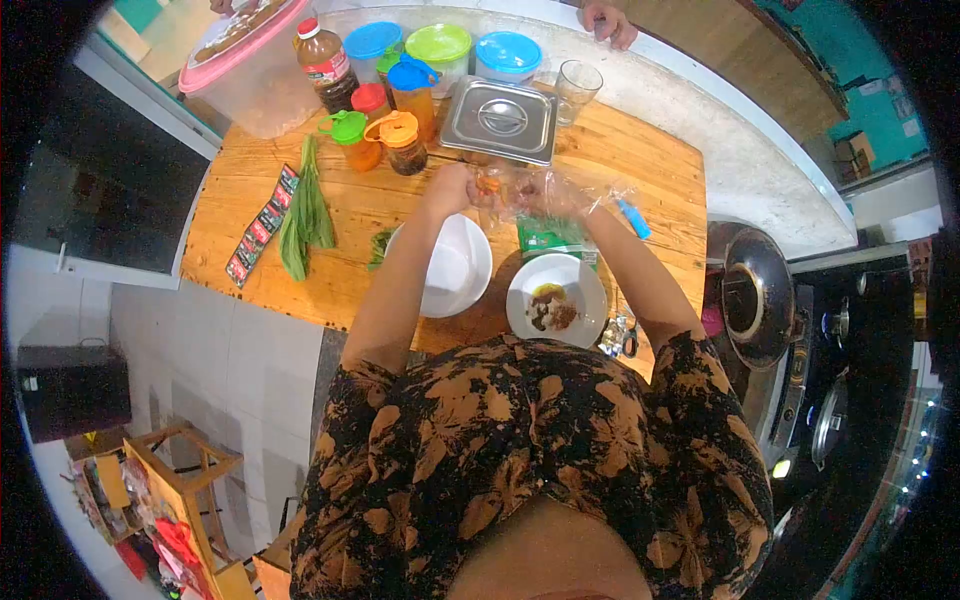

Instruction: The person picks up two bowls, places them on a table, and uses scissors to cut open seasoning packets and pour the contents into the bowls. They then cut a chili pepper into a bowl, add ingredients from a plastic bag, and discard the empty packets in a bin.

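My left hand (456,190) and my right hand (552,194) are both closed on a clear plastic bag (512,192), held between them over the table. Something orange shows in the bag beside my left fingers. Below the hands is an empty white bowl (466,268), partly behind my left forearm. To its right, a second white bowl (590,290) holds brown, white and yellow seasonings. A green packet (548,238) lies just behind that bowl. Near my right forearm is a small bright blue object (633,219) at the end of the plastic.
Behind the hands stand a lidded steel container (500,120), a glass (577,92), capped bottles (400,140) and lidded tubs (438,45). Leafy greens (306,225) and a sachet strip (262,228) lie left. A wok (757,295) is at right. Another person's hand (610,24) rests on the ledge.
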`<state>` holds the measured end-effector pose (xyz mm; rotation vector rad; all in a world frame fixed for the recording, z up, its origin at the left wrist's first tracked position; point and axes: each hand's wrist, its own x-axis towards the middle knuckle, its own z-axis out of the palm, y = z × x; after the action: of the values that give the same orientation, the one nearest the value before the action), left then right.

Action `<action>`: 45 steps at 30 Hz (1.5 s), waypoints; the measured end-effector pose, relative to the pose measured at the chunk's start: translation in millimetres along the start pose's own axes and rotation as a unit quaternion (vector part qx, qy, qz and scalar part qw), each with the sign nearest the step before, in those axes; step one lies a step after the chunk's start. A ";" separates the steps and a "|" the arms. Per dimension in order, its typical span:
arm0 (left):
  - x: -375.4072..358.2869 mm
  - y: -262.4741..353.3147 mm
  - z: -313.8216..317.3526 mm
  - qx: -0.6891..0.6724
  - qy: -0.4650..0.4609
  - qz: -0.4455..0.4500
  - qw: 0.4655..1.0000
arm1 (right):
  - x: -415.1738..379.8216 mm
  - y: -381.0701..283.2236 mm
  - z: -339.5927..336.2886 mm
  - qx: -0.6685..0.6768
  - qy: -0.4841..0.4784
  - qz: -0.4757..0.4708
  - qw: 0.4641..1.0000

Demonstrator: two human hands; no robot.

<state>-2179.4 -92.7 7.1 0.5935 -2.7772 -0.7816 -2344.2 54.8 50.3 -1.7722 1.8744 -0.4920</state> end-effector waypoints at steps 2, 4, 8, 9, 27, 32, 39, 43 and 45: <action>1.7 -3.4 -1.7 -0.026 0.009 0.001 1.000 | 6.3 7.8 4.9 -0.043 -0.016 0.015 0.999; 1.6 -5.4 -5.1 -0.084 0.011 -0.018 0.996 | 8.3 2.5 6.4 -0.084 -0.033 0.030 0.995; 1.3 -10.3 -9.2 -0.091 0.040 -0.035 0.994 | 10.7 -12.5 7.2 -0.067 0.004 0.043 0.997; 1.2 -11.4 -7.3 -0.056 0.082 -0.017 0.995 | 11.8 -14.5 8.3 -0.036 0.003 0.042 0.998; -3.4 7.5 -18.2 -0.003 -0.001 -0.066 0.998 | 24.4 -53.4 18.1 -0.182 0.074 0.098 0.976; -2.0 2.4 -15.0 0.030 -0.001 -0.042 0.999 | 30.8 -33.3 25.5 -0.239 0.004 0.052 0.970; -3.8 19.6 -25.9 0.004 -0.020 -0.069 0.997 | 26.9 7.1 36.0 0.051 0.080 -0.079 0.992; -4.8 22.3 -29.0 0.018 -0.045 -0.047 0.998 | 44.6 21.9 47.1 -0.123 0.004 -0.046 0.991; -6.5 16.3 -22.9 0.003 -0.013 -0.037 0.999 | 38.6 -18.7 31.5 0.569 0.037 0.296 0.767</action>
<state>-2172.2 -87.7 34.5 0.6964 -2.7957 -0.8013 -2311.3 17.5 31.4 -0.3357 1.4602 -1.1160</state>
